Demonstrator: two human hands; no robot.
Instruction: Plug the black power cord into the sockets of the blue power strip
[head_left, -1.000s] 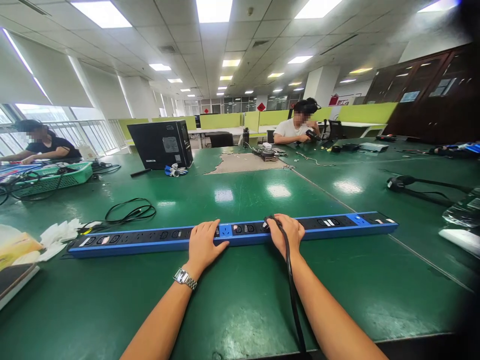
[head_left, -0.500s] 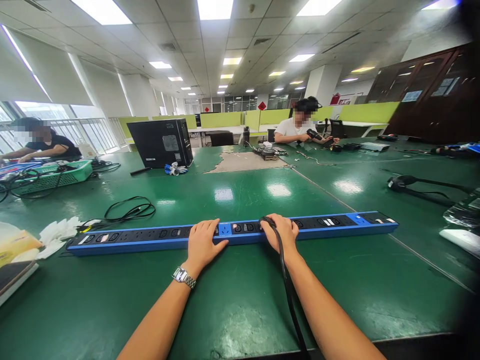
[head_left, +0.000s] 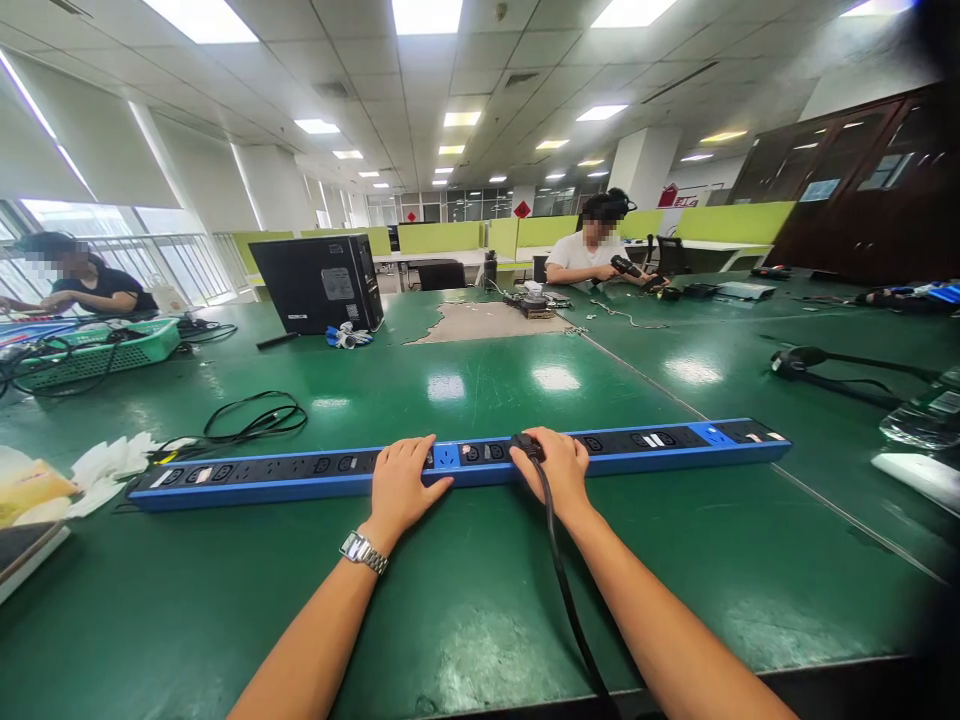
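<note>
A long blue-and-black power strip (head_left: 270, 490) lies across the green table, its sockets facing up. My left hand (head_left: 403, 480) rests over its middle, fingers across the top and thumb spread along the near edge, steadying it. Just to the right, my right hand (head_left: 559, 465) is closed around a black plug (head_left: 526, 446), held down at the sockets. Its prongs are hidden, so how deep it sits cannot be made out. From the plug a thick black power cord (head_left: 568, 600) runs toward me over the table's front edge.
Coiled black cable (head_left: 259, 415) lies behind the strip's left part. Farther back are a black computer case (head_left: 315, 285), gloves (head_left: 349, 337) and a green basket (head_left: 142, 352). Two people work at the table, one at left and one person (head_left: 592, 250) at the far side.
The view has shifted slightly. The plug in my right hand shows more fully, and its cord hangs a little farther left. My left hand stays on the strip.
</note>
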